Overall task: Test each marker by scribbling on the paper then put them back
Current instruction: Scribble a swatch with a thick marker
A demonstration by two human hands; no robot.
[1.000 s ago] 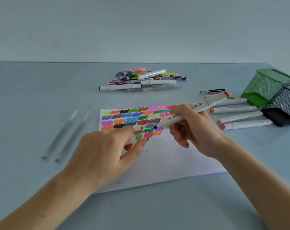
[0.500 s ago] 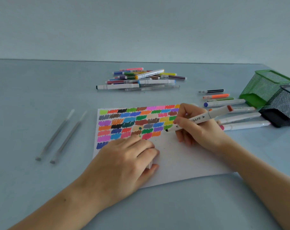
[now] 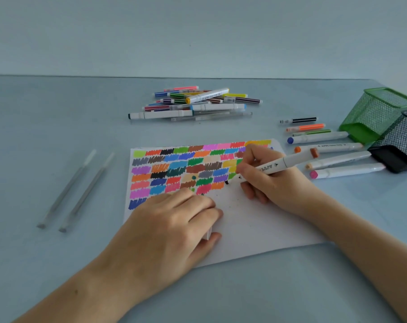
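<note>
Now pressing paper (image 3: pixel 256 229) flat with left hand (image 3: pixel 172 224), fingers curled round a small white cap (image 3: pixel 209 233). Gripping white marker (image 3: pixel 274 165) in right hand (image 3: pixel 267 183), dark tip touching bare paper just right of colour swatches (image 3: pixel 186 169). Keeping strokes short, light, clear of neighbours.

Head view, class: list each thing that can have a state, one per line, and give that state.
Marker: uncapped, held in right hand, dark tip on the paper.
Cap: off, tucked under left hand.
Paper: flat, upper part filled with colour swatches.
Green basket: tipped on its side.
Black basket: tipped on its side.
Pile of markers: capped, lying loose.
Row of markers: lying by the baskets.
</note>
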